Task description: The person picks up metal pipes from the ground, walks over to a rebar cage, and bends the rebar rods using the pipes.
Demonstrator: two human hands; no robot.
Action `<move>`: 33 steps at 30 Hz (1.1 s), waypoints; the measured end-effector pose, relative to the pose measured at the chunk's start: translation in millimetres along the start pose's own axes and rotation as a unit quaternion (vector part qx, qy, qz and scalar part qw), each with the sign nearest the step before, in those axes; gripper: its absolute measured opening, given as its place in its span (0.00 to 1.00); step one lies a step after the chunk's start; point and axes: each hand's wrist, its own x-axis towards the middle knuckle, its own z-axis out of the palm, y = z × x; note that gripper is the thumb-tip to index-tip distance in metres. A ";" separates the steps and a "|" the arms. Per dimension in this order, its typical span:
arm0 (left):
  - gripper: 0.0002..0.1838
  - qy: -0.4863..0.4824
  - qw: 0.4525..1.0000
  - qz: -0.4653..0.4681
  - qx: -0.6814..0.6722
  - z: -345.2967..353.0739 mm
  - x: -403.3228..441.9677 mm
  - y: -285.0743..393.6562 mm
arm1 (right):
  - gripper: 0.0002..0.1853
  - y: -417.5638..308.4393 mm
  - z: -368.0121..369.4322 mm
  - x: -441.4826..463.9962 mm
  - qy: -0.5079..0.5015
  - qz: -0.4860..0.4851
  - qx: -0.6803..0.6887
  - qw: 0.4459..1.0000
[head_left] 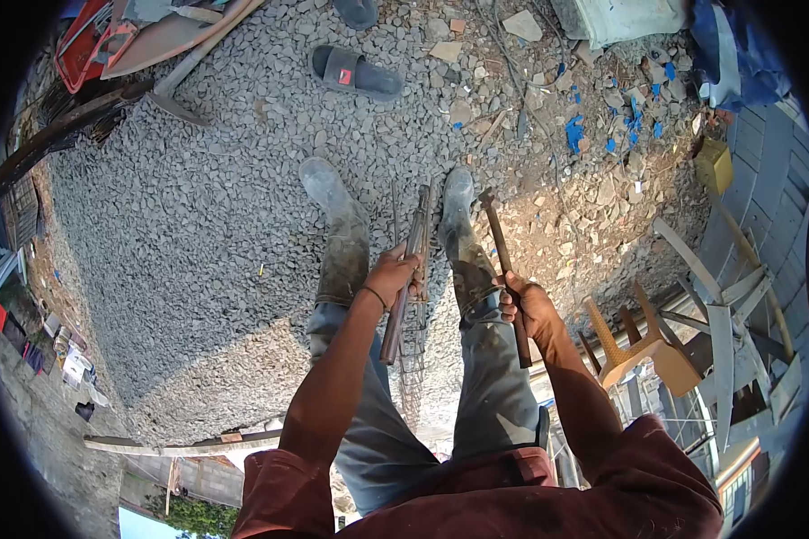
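Now, the left hand [397,275] has its fingers curled round a metal bar [395,332] between the boots [343,238]; the right hand's [532,305] fingers wrap a rusty rod [497,234], right of them. A slackened grip could drop either onto a boot!

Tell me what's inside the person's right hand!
The right hand grips a brown metal bar, which sticks out at both ends. The stretch wrapped inside the grip is covered, so I can't see it.
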 end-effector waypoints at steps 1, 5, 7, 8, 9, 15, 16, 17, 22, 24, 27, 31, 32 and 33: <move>0.15 -0.008 0.999 -0.020 -0.026 -0.1 -1.6 7.5 | 0.18 -2.6 3.2 0.8 0.004 -0.007 -0.005 1.000; 0.11 0.002 0.998 0.010 0.058 -3.7 -4.7 21.6 | 0.18 -8.6 2.7 2.3 -0.010 -0.021 -0.010 1.000; 0.11 0.053 0.994 -0.010 0.099 -6.3 2.9 19.5 | 0.17 -14.1 4.1 -0.3 -0.013 -0.038 -0.004 0.999; 0.11 0.103 0.984 -0.028 0.139 -9.6 9.4 15.4 | 0.17 -15.5 4.9 -1.5 -0.014 -0.036 -0.002 0.999; 0.11 0.104 0.984 -0.028 0.140 -22.8 25.9 -3.1 | 0.16 -17.5 5.6 -2.6 -0.002 -0.048 -0.009 0.999; 0.14 0.099 0.978 0.041 0.178 -11.9 3.8 0.4 | 0.16 -22.2 2.4 -4.5 0.019 -0.059 0.001 0.998; 0.14 0.091 0.983 0.035 0.158 -7.7 -0.5 0.1 | 0.16 -21.5 1.1 -4.0 0.019 -0.059 0.006 0.998; 0.14 0.083 0.987 0.028 0.138 -4.3 -2.1 -1.1 | 0.16 -21.1 1.2 -3.8 0.019 -0.059 0.011 0.998; 0.14 0.105 0.967 0.055 0.227 2.3 8.4 -16.2 | 0.16 -16.2 1.7 -1.0 0.014 -0.056 0.014 0.998; 0.13 0.115 0.954 0.089 0.262 3.4 7.7 -13.9 | 0.16 -16.3 5.2 -0.4 0.011 -0.056 0.014 0.998; 0.14 0.129 0.952 0.101 0.258 0.2 -3.8 -7.8 | 0.16 -14.8 6.2 0.3 -0.001 -0.051 0.003 0.999; 0.14 0.088 0.952 0.103 0.273 -15.9 -18.9 15.8 | 0.16 -13.2 8.0 2.8 0.004 -0.051 -0.004 0.999; 0.14 0.080 0.942 0.107 0.307 -21.8 -19.0 20.5 | 0.16 -12.6 8.1 3.8 0.000 -0.053 -0.003 0.999; 0.13 0.042 0.948 0.091 0.301 -27.5 -18.0 26.1 | 0.16 -12.2 8.1 4.6 -0.003 -0.055 -0.002 0.998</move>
